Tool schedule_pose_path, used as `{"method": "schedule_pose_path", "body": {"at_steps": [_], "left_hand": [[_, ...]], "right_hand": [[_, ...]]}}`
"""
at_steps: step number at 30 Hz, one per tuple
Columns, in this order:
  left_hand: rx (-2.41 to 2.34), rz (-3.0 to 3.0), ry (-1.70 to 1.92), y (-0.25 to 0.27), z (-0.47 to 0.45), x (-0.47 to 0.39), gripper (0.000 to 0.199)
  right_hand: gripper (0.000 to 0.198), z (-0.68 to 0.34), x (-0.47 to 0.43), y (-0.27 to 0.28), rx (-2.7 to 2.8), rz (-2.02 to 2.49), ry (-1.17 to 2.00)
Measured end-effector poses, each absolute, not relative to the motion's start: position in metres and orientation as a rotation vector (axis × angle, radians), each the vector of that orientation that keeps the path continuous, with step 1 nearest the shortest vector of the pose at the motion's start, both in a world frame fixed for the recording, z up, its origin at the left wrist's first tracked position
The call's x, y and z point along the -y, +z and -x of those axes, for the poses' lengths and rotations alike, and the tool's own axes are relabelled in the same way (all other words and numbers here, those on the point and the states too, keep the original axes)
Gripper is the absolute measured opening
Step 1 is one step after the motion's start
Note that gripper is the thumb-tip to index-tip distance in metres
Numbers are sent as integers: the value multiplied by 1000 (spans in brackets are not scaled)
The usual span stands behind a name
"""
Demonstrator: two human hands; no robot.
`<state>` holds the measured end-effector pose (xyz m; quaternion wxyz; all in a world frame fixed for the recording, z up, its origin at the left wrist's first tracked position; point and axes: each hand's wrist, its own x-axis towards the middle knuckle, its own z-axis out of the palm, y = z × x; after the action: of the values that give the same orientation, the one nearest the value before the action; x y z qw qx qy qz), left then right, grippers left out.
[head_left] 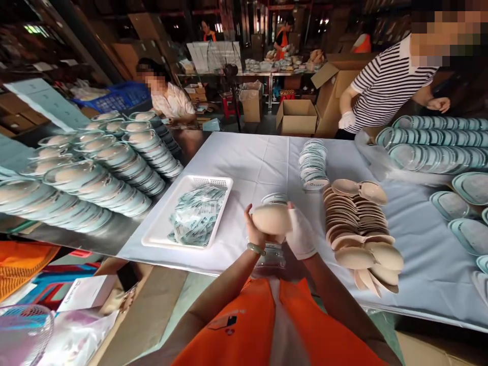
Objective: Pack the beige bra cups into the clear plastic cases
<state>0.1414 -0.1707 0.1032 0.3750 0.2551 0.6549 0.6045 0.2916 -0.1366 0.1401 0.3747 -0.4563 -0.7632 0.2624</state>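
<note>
A beige bra cup is held up in front of me between my two hands. My left hand, bare with a bangle at the wrist, grips its left side. My right hand, in a white glove, closes on the right side. Partly hidden behind and below the cup are a small stack of pale oval packs and a clear plastic piece. To the right lie nested stacks of beige bra cups, several loose ones at the near end.
A white basket holds pale green sachets. Oval packs form a row at the table's far side. Tall stacks of filled packs stand left; more packs lie right. A person in stripes stands across the table.
</note>
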Motion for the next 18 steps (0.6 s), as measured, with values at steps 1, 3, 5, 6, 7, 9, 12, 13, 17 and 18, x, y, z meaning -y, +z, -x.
{"method": "schedule_pose_path", "body": {"at_steps": [1,3,5,6,7,9,12,13,17,18], "left_hand": [[-1600,-652,1571,106,-142,168,91],[-1450,-642,1603,114,-146,163,90],[-1331,-659,1611,126,-153,157,95],[-1270,-690,1609,132,-157,154,101],[-1200,-727,1603,138,-158,151,106],[-1032,-802,1558,149,-156,145,114],[-870,-900,1318,153,-139,139,106],[-945,-930,1251,149,-132,138,97],[-1801,-1063,849,109,-124,135,65],[-1961,-1088,674,96,-127,135,65]], "right_hand": [[67,-298,140,144,2195,1077,567],[83,-309,141,148,2472,953,354],[85,-316,133,144,2502,888,161],[76,-319,127,140,2438,884,74],[63,-321,120,135,2350,886,5],[43,-330,106,123,2190,896,-23],[44,-355,88,103,2018,1020,269],[49,-364,83,95,1966,1079,393],[58,-377,69,59,1580,1350,847],[57,-372,66,51,1541,1387,941]]}}
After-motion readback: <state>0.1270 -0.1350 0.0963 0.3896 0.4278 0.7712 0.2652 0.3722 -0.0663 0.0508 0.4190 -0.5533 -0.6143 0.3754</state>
